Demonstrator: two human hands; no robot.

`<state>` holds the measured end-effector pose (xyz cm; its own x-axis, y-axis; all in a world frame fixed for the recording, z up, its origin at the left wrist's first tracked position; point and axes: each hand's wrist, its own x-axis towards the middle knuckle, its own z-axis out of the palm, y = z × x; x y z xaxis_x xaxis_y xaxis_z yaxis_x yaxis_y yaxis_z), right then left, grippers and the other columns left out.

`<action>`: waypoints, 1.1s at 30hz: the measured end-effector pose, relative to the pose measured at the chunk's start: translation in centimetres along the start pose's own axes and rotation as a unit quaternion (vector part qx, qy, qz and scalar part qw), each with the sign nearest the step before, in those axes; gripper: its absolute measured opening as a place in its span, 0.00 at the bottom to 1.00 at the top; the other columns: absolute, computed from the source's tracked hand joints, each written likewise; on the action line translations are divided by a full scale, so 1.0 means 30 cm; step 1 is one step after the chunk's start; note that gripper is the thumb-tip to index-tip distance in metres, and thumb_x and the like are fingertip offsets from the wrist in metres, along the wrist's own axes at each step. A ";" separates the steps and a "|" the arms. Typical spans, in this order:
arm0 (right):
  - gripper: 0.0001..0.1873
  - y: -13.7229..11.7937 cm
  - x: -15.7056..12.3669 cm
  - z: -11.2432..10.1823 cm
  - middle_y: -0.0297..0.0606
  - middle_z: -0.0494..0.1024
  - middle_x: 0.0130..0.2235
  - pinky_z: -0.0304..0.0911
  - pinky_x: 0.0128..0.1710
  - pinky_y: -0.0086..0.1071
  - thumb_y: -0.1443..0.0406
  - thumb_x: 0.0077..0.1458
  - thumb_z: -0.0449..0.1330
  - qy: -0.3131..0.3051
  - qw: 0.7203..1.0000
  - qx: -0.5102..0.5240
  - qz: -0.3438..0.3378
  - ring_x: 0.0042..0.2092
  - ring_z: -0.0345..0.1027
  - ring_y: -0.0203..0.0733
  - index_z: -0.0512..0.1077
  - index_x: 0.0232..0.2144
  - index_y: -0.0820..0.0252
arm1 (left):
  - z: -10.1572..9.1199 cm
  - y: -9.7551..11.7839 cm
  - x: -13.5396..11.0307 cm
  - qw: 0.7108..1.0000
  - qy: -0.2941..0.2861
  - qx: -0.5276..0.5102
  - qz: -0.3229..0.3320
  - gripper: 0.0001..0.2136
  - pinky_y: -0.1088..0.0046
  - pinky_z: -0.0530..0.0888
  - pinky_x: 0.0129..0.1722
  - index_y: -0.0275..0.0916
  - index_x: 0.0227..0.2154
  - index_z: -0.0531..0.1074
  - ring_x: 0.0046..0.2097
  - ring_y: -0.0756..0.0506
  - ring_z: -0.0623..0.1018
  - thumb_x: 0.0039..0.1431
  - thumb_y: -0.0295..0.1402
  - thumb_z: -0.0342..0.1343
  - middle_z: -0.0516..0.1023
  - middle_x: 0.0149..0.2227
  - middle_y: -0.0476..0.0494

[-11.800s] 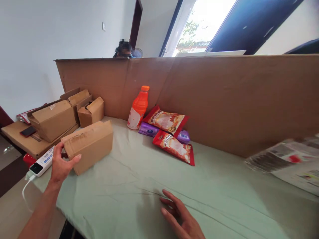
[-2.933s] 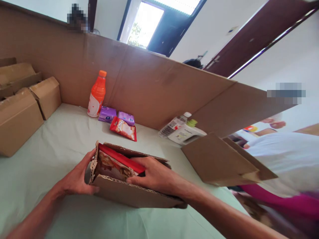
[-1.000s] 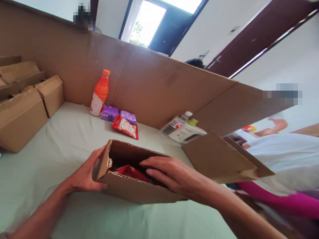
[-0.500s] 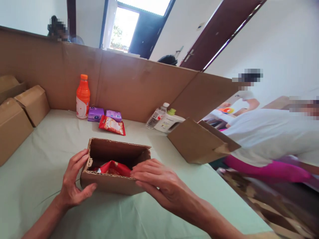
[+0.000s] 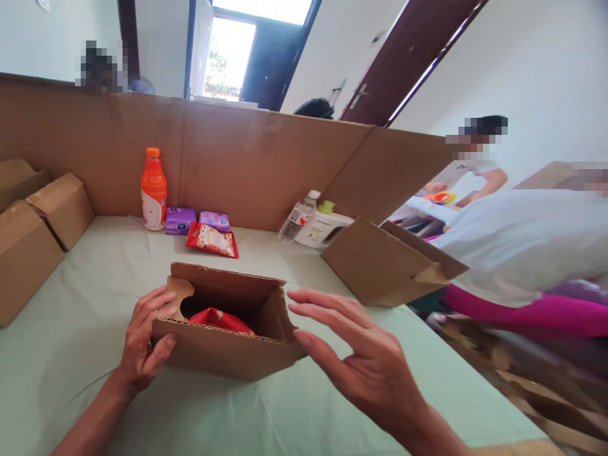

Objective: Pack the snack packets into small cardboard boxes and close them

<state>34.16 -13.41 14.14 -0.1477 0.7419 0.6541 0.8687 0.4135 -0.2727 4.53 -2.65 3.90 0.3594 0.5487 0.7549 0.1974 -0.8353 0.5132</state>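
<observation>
A small cardboard box (image 5: pixel 223 354) stands on the cloth in front of me, its top uncovered. Inside lies a shiny red packet (image 5: pixel 221 318), partly hidden by the front wall. My left hand (image 5: pixel 145 335) grips the box's left end, fingers on the side flap (image 5: pixel 178 296), which leans inward, and thumb at the front corner. At the right end, my right hand (image 5: pixel 361 354) is open, fingers spread and thumb close to the box's right corner; whether the thumb touches it I cannot tell.
Behind the box are a red-and-white packet (image 5: pixel 212 240), purple packs (image 5: pixel 180 220), an orange bottle (image 5: pixel 153 190), a clear bottle (image 5: pixel 299 218) and a white jug (image 5: pixel 323 228). Cardboard boxes stand left (image 5: pixel 28 259) and right (image 5: pixel 380 263). A cardboard wall (image 5: pixel 266 164) lines the back. People work at right.
The left flap has tipped inward under my left hand. My right hand has left the front rim, moved right and spread its fingers. The box has turned slightly.
</observation>
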 end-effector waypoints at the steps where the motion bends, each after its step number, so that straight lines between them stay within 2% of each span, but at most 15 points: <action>1: 0.10 0.014 -0.016 -0.002 0.47 0.82 0.48 0.71 0.48 0.44 0.62 0.62 0.59 0.000 1.000 -0.008 0.016 0.47 0.78 0.50 0.77 0.44 0.54 | 0.000 0.004 -0.002 1.000 -0.001 -0.018 -0.016 0.15 0.43 0.65 0.62 0.47 0.55 0.71 0.66 0.32 0.64 0.68 0.33 0.51 0.71 0.61 0.40; 6: 0.13 0.042 -0.080 0.025 0.47 0.81 0.51 0.72 0.47 0.43 0.58 0.63 0.60 -0.039 0.999 -0.010 0.030 0.50 0.77 0.51 0.76 0.47 0.55 | -0.018 0.000 -0.008 0.976 -0.048 -0.167 -0.132 0.09 0.39 0.57 0.66 0.46 0.42 0.77 0.71 0.30 0.56 0.68 0.39 0.54 0.64 0.67 0.42; 10: 0.16 0.026 -0.083 0.053 0.48 0.80 0.52 0.72 0.48 0.43 0.58 0.63 0.59 -0.045 0.999 -0.003 0.022 0.52 0.75 0.51 0.73 0.51 0.56 | -0.048 -0.020 0.007 0.956 -0.093 -0.242 -0.137 0.08 0.34 0.52 0.67 0.49 0.37 0.81 0.72 0.28 0.52 0.64 0.43 0.58 0.64 0.67 0.45; 16: 0.18 0.007 -0.077 0.092 0.44 0.82 0.47 0.74 0.44 0.42 0.61 0.63 0.59 -0.083 0.996 0.031 0.008 0.47 0.77 0.48 0.69 0.54 0.56 | -0.068 -0.011 0.032 0.948 -0.136 -0.248 -0.144 0.09 0.34 0.55 0.66 0.51 0.37 0.82 0.72 0.29 0.53 0.64 0.44 0.58 0.67 0.66 0.45; 19: 0.20 0.007 -0.084 0.109 0.44 0.82 0.47 0.75 0.43 0.41 0.62 0.63 0.60 -0.091 0.994 0.045 0.028 0.46 0.77 0.47 0.66 0.57 0.55 | -0.061 -0.017 0.017 0.951 -0.109 -0.248 -0.150 0.10 0.37 0.57 0.66 0.48 0.35 0.81 0.72 0.30 0.54 0.65 0.44 0.58 0.66 0.67 0.45; 22: 0.22 0.014 -0.085 0.115 0.47 0.78 0.53 0.74 0.46 0.41 0.61 0.63 0.59 -0.090 0.995 0.037 0.036 0.48 0.77 0.47 0.64 0.59 0.54 | -0.052 -0.021 0.004 0.956 -0.070 -0.231 -0.164 0.11 0.43 0.63 0.64 0.45 0.35 0.80 0.69 0.31 0.61 0.67 0.42 0.56 0.67 0.66 0.42; 27: 0.24 0.045 -0.067 0.117 0.50 0.68 0.63 0.70 0.55 0.46 0.56 0.65 0.58 -0.061 0.998 -0.002 0.029 0.61 0.68 0.53 0.64 0.61 0.53 | -0.050 0.004 0.012 0.969 -0.020 -0.175 -0.176 0.07 0.52 0.71 0.58 0.44 0.36 0.78 0.61 0.35 0.72 0.66 0.39 0.58 0.75 0.58 0.38; 30: 0.33 0.070 -0.044 0.119 0.52 0.61 0.68 0.65 0.58 0.54 0.49 0.62 0.59 -0.032 0.999 -0.039 0.008 0.66 0.60 0.60 0.59 0.65 0.52 | -0.042 0.020 0.019 0.975 0.011 -0.134 -0.177 0.08 0.57 0.71 0.58 0.42 0.30 0.77 0.59 0.37 0.74 0.65 0.35 0.57 0.79 0.51 0.40; 32: 0.40 0.089 -0.027 0.121 0.52 0.57 0.70 0.63 0.59 0.57 0.44 0.62 0.57 -0.039 0.998 -0.043 -0.001 0.68 0.56 0.62 0.53 0.69 0.51 | -0.027 0.025 0.019 0.976 0.039 -0.115 -0.178 0.10 0.62 0.72 0.56 0.42 0.26 0.75 0.57 0.39 0.76 0.64 0.33 0.58 0.80 0.47 0.42; 33: 0.42 0.099 -0.019 0.122 0.52 0.56 0.70 0.62 0.59 0.57 0.43 0.62 0.56 -0.048 0.998 -0.042 -0.003 0.68 0.55 0.63 0.50 0.71 0.50 | -0.016 0.025 0.017 0.975 0.057 -0.110 -0.184 0.08 0.63 0.72 0.55 0.42 0.28 0.75 0.56 0.40 0.76 0.63 0.32 0.59 0.80 0.46 0.43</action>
<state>35.08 -10.67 10.37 -0.1937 0.7880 0.5844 0.9034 0.3756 -0.2070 4.44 -2.98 4.88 0.1943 0.8211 0.5367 0.0888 -0.5596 0.8240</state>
